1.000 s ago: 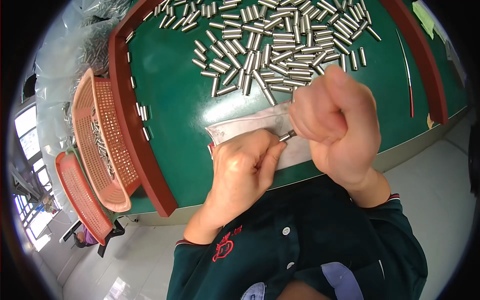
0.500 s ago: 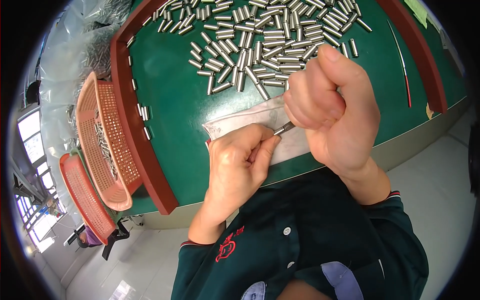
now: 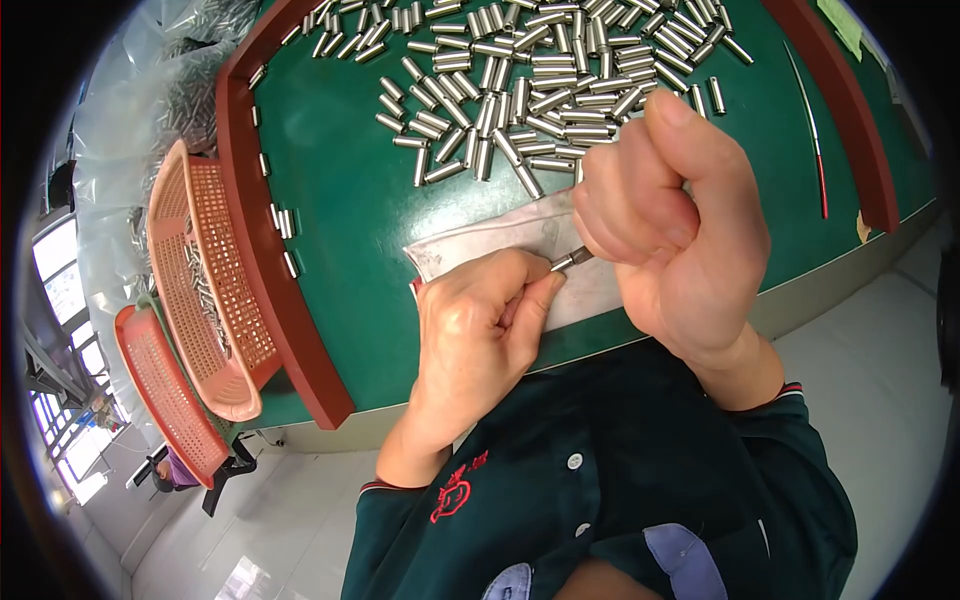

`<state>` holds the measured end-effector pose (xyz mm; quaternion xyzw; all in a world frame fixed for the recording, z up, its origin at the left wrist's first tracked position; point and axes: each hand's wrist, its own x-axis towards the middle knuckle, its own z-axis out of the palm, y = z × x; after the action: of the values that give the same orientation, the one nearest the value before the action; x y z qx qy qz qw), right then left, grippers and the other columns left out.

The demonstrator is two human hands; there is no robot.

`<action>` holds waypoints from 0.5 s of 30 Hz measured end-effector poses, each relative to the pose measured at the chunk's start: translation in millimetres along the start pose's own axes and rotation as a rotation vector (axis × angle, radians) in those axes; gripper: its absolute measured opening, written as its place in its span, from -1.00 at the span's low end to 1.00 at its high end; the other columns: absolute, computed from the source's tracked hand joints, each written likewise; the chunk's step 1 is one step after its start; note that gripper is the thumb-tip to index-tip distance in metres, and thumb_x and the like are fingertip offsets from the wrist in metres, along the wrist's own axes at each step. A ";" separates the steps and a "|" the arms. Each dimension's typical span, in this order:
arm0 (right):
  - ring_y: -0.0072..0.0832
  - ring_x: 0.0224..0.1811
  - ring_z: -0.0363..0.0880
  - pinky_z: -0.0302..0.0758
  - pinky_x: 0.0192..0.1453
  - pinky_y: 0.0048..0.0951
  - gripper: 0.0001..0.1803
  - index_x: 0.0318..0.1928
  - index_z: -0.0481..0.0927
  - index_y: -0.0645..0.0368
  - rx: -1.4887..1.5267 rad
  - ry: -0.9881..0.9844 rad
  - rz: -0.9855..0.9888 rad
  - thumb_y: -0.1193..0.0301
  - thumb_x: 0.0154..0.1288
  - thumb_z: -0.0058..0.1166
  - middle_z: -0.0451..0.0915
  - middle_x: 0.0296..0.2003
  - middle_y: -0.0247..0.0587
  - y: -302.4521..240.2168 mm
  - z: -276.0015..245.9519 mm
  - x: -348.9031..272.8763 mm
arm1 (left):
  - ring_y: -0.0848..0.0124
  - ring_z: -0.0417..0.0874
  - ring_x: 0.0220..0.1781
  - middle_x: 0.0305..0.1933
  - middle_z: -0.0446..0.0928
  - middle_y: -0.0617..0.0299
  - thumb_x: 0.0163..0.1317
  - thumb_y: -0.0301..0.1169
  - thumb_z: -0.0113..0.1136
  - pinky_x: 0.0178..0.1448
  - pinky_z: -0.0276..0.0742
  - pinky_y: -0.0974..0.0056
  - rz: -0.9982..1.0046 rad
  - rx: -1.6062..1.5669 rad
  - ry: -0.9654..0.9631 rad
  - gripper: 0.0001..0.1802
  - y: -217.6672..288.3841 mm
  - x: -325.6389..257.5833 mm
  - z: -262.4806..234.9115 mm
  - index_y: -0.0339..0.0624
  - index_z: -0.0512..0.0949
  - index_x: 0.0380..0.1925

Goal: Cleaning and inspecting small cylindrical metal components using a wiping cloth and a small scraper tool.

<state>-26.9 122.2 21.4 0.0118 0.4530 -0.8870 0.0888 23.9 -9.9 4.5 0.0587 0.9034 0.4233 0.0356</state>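
My left hand [image 3: 468, 318] is closed, with thumb and forefinger pinching a small shiny metal cylinder [image 3: 559, 266] whose end sticks out to the right. My right hand [image 3: 690, 235] forms a fist with the thumb up, gripped round a tool with a dark grey metal tip [image 3: 582, 256]; the fist hides its handle. Tip and cylinder meet end to end, as far as I can see. Beneath both hands lies a stained whitish cloth [image 3: 465, 247]. Many loose metal cylinders [image 3: 550, 100] are spread over the green tabletop [image 3: 345, 270] beyond the cloth.
Red-brown raised edges [image 3: 262, 270] border the table left and right. Several cylinders [image 3: 286, 222] stand along the left edge. Outside it are an orange perforated basket [image 3: 235, 290] holding small metal parts, a red basket [image 3: 165, 390] and clear plastic bags [image 3: 125, 130]. A thin red-handled tool [image 3: 822, 185] lies right.
The view has shifted slightly, and my right fist sits a touch farther right. Both hands keep their grips, the tool's tip still at the cylinder.
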 end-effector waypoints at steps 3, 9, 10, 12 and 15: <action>-0.68 -0.81 -0.19 -0.16 -0.70 -0.56 -0.51 -0.81 0.02 0.00 -0.018 -0.017 -0.001 0.25 0.31 -0.43 -0.01 -0.87 -0.49 0.9 -0.5 0.1 | 0.33 0.35 -0.75 -0.74 0.35 0.18 -0.09 -0.59 0.19 -0.63 0.24 0.32 -0.001 -0.008 -0.004 -0.92 -0.2 -0.2 0.4 -0.27 0.47 -0.63; -0.68 -0.81 -0.19 -0.17 -0.70 -0.57 -0.51 -0.80 0.02 -0.01 -0.029 -0.024 0.013 0.25 0.31 -0.44 -0.02 -0.87 -0.50 0.9 0.1 -0.7 | 0.26 0.38 -0.72 -0.73 0.35 0.15 -0.09 -0.61 0.18 -0.61 0.26 0.29 0.015 -0.029 -0.014 -0.92 -1.6 -1.0 0.0 -0.27 0.46 -0.63; -0.68 -0.81 -0.19 -0.17 -0.70 -0.57 -0.51 -0.80 0.01 -0.01 -0.050 -0.031 0.004 0.24 0.32 -0.45 -0.02 -0.86 -0.51 2.1 0.1 -1.4 | 0.24 0.39 -0.71 -0.73 0.35 0.14 -0.10 -0.61 0.17 -0.60 0.27 0.27 0.030 -0.037 -0.013 -0.92 -1.8 -0.9 -0.1 -0.27 0.45 -0.63; -0.69 -0.81 -0.19 -0.17 -0.70 -0.57 -0.51 -0.80 0.01 -0.01 -0.073 -0.035 -0.002 0.24 0.32 -0.45 -0.03 -0.86 -0.51 3.6 1.1 -2.1 | 0.21 0.40 -0.70 -0.72 0.36 0.13 -0.10 -0.62 0.17 -0.59 0.27 0.26 0.038 -0.040 -0.018 -0.91 -2.4 -0.2 0.5 -0.27 0.45 -0.63; -0.69 -0.81 -0.18 -0.16 -0.70 -0.58 -0.51 -0.79 0.03 -0.01 -0.104 -0.051 -0.004 0.23 0.33 -0.45 -0.02 -0.86 -0.51 5.9 3.6 -1.8 | 0.18 0.41 -0.68 -0.71 0.37 0.12 -0.11 -0.62 0.17 -0.59 0.28 0.24 0.054 -0.044 -0.026 -0.90 -5.1 0.6 0.3 -0.27 0.44 -0.64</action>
<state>-23.9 116.2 18.9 -0.0163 0.4962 -0.8624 0.0992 22.9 -12.8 0.4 0.0877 0.8914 0.4431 0.0370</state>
